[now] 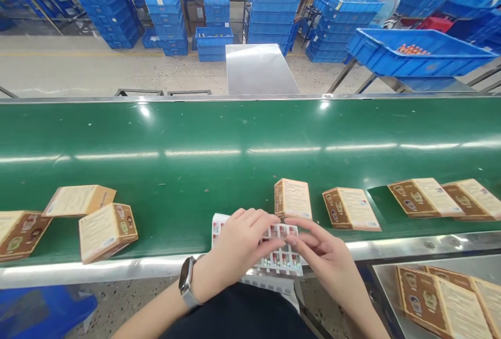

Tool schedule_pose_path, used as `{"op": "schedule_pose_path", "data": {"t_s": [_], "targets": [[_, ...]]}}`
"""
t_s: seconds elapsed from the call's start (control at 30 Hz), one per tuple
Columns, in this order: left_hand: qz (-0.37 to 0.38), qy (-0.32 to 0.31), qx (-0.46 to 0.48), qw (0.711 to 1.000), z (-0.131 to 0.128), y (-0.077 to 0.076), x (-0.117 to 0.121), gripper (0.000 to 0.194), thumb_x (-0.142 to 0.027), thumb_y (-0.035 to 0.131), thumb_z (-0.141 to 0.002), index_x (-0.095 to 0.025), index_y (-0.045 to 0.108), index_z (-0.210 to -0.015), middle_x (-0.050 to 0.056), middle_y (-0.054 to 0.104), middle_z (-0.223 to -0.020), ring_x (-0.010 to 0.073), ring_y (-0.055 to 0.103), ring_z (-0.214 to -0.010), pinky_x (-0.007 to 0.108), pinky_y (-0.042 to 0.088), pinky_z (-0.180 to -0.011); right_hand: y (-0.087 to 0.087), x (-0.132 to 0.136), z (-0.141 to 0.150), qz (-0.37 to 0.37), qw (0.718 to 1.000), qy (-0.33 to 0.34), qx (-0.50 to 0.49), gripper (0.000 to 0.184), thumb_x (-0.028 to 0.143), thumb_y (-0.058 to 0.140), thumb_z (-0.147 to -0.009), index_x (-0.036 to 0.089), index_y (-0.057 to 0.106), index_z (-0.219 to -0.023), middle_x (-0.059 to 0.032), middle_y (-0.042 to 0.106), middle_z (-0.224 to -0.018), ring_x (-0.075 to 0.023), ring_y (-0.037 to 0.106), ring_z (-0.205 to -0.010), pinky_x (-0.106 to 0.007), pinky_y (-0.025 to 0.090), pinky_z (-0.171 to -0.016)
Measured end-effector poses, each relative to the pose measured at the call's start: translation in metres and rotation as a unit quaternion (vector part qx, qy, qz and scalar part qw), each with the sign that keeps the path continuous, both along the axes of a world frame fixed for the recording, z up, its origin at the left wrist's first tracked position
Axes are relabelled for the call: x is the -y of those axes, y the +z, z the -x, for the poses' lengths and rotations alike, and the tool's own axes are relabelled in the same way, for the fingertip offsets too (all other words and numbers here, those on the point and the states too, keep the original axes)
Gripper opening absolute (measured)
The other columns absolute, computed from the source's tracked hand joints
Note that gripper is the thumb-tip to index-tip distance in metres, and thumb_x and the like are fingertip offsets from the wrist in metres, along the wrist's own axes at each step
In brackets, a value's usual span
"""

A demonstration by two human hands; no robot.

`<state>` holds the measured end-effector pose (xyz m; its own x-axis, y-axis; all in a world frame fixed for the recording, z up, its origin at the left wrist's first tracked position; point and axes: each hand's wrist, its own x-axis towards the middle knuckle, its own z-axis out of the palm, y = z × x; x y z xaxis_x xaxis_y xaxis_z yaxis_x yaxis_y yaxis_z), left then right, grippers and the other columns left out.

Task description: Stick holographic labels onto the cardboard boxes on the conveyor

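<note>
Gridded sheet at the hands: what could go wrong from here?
1. The gridded sheet overlaps the metal rail in view; a loosened hold might let it slip off.
2. A brown-and-cream printed piece sits just beyond the right hand; a bump could shift it.
3. The left hand covers part of the sheet, so a flaw there might be missed.

Gridded sheet [276, 261] glossy, plastic-looking; folded cards [296, 198] paper; belt [195, 127] smooth, glossy; rail [156, 266] shiny metal.
</note>
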<state>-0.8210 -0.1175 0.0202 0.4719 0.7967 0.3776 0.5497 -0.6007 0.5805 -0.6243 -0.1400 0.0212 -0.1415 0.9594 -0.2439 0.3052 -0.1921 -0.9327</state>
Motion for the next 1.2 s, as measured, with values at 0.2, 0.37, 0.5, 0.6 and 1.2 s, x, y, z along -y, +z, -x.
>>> {"op": "schedule_pose_path", "data": {"t_s": [0.2,0.37,0.5,0.6,1.2], "targets": [[0.071,0.002,0.006,0.997,-0.001,0.004,0.001,0.013,-0.032,0.063,-0.097,-0.020,0.063,-0.093,-0.001,0.073,-0.083,0.0157,0.067,-0.071,0.028,0.046,-0.066,0.015,-0.001,-0.007,-0.054,0.998,0.012,0.044,0.023,0.046,0.067,-0.088,0.024,0.074,-0.087,-0.0027,0.076,-0.083,-0.0210,0.070,-0.073,-0.027,0.057,-0.066],[0.103,-0.009,0.007,0.995,-0.006,0.010,-0.001,0.015,-0.032,0.061,-0.098,-0.020,0.066,-0.091,-0.002,0.073,-0.081,0.0146,0.067,-0.072,0.026,0.046,-0.066,0.015,-0.002,-0.011,-0.088,0.994,0.023,0.065,0.021,0.041,0.064,-0.091,0.025,0.073,-0.081,-0.0010,0.074,-0.077,-0.0199,0.068,-0.071,-0.026,0.057,-0.066],[0.125,-0.023,0.000,0.992,-0.010,0.013,-0.004,0.023,-0.027,0.054,-0.101,-0.020,0.067,-0.083,-0.003,0.071,-0.076,0.0121,0.065,-0.067,0.024,0.043,-0.061,0.012,-0.001,-0.013,-0.086,0.993,0.027,0.074,0.022,0.040,0.061,-0.093,0.024,0.072,-0.083,-0.0018,0.074,-0.080,-0.0211,0.069,-0.074,-0.026,0.057,-0.064],[0.140,-0.024,-0.007,0.990,-0.013,0.014,-0.005,0.020,-0.024,0.056,-0.100,-0.020,0.067,-0.083,-0.004,0.072,-0.076,0.0118,0.066,-0.066,0.023,0.042,-0.060,0.012,0.001,-0.017,-0.089,0.991,0.034,0.091,0.021,0.039,0.058,-0.094,0.025,0.071,-0.086,-0.0017,0.074,-0.081,-0.0212,0.071,-0.075,-0.024,0.057,-0.055],[0.317,0.001,-0.102,0.943,-0.053,0.018,-0.038,0.021,-0.023,0.058,-0.093,-0.024,0.075,-0.081,-0.004,0.074,-0.068,0.0146,0.061,-0.057,0.025,0.038,-0.056,-0.019,-0.004,-0.045,-0.505,0.809,-0.020,0.300,0.037,0.004,0.064,-0.090,0.027,0.070,-0.119,-0.0105,0.073,-0.108,-0.0265,0.071,-0.098,-0.043,0.064,-0.081]]}}
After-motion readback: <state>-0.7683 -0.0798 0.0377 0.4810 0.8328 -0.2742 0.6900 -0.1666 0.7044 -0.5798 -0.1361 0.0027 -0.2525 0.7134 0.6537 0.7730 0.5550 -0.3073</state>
